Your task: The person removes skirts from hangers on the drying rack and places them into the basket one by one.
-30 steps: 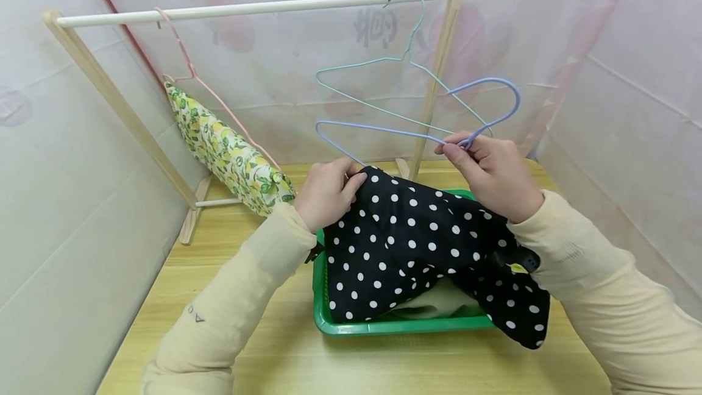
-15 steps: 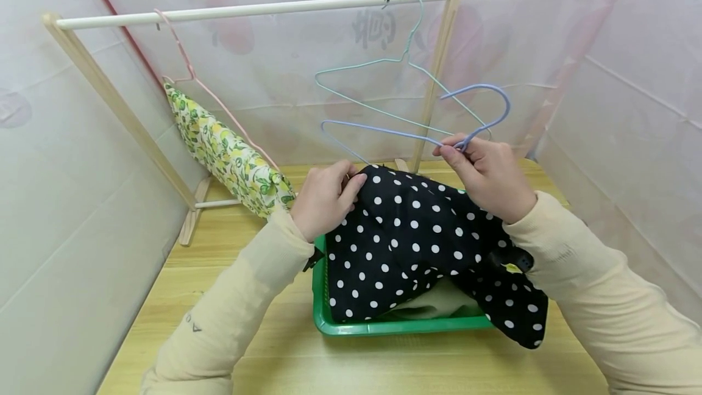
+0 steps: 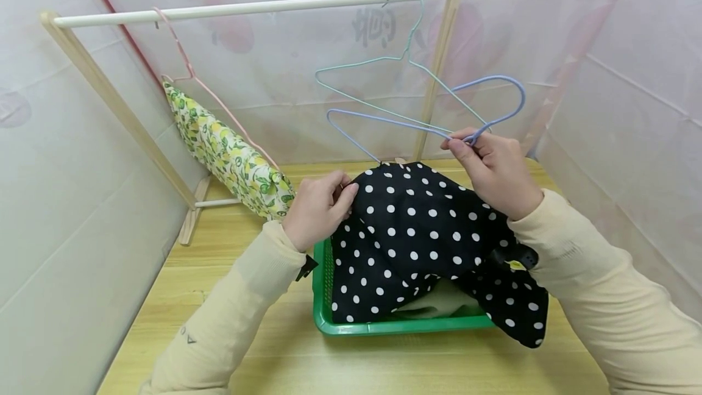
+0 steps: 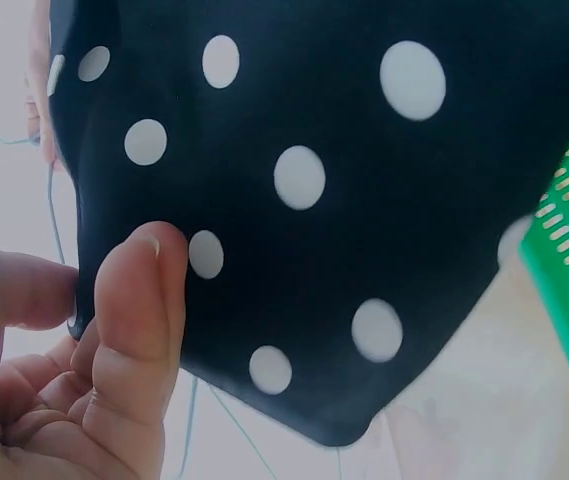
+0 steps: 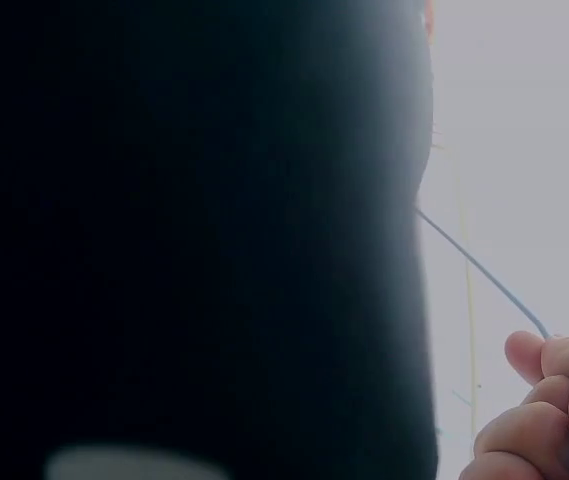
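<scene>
A blue wire hanger [image 3: 389,119] is held by my right hand [image 3: 499,169], thumb and fingers pinching it at the base of its hook. Its left end shows above a black cloth with white dots [image 3: 411,224]; its lower bar is hidden behind the cloth. My left hand [image 3: 320,207] pinches the cloth's upper left edge, and in the left wrist view the thumb [image 4: 139,300] presses on the dotted fabric [image 4: 299,178]. The cloth drapes over a green basket [image 3: 378,328], one corner hanging past its right front. In the right wrist view, dark fabric [image 5: 204,240] fills most of the picture.
Behind stands a rack with a white rail [image 3: 263,8]. From it hang a mint hanger [image 3: 364,63] and a pink hanger [image 3: 183,56] bearing lemon-print fabric [image 3: 225,151]. Pale cloth [image 3: 439,300] lies in the basket on the wooden table [image 3: 274,346].
My left hand has moved slightly left and down along the cloth's edge. The hanger dipped, then rose a little to the right, and the cloth's top edge now peaks farther right.
</scene>
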A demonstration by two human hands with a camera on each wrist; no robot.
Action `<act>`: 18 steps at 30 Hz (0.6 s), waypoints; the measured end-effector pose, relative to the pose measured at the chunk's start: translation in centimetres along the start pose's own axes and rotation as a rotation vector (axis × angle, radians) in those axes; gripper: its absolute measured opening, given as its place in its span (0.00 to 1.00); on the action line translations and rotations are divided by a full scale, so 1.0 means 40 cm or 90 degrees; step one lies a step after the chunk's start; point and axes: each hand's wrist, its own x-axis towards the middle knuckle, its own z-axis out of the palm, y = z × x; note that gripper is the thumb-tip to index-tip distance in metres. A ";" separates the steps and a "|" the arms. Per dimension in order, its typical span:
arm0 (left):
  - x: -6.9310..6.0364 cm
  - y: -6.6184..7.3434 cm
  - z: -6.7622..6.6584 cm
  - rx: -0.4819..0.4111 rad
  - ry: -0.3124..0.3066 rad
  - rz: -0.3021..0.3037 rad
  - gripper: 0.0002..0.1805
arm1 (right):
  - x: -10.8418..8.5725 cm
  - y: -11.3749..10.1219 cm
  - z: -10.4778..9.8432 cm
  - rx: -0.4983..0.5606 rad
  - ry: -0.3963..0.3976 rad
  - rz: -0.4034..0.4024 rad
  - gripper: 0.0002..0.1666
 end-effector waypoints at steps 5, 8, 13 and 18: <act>-0.019 -0.013 0.001 -0.012 -0.009 -0.017 0.11 | -0.001 -0.001 -0.003 -0.005 -0.002 0.008 0.09; -0.029 -0.019 0.001 -0.011 -0.006 -0.016 0.11 | -0.001 0.000 -0.002 -0.010 -0.007 0.014 0.09; -0.044 -0.028 0.003 -0.030 0.003 -0.002 0.10 | -0.002 0.003 0.002 -0.011 -0.013 0.023 0.08; -0.058 -0.039 0.003 -0.061 0.008 0.008 0.09 | -0.003 0.009 0.008 -0.011 -0.017 0.032 0.08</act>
